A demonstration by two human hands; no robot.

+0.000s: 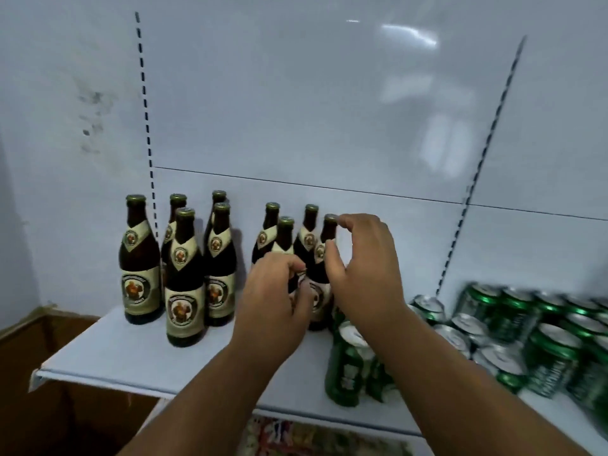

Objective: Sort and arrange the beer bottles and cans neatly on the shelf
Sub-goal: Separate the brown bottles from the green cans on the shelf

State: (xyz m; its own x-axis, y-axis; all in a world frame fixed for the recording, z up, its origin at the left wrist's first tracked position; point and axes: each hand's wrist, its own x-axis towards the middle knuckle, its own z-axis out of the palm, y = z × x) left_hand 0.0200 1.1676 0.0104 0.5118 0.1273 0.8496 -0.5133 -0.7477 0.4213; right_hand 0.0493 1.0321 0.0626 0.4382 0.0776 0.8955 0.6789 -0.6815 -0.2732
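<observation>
Gripping 2 brown beer bottles on the white shelf point(131, 353): left hand point(273, 291) one body point(286, 238), right hand point(362, 268) one neck point(329, 232)

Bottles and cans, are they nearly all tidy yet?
About halfway. Five bottles stand upright at the left. The hands, left and right, grip two bottles in the middle cluster. The cans at right are jumbled and left to sort.
</observation>
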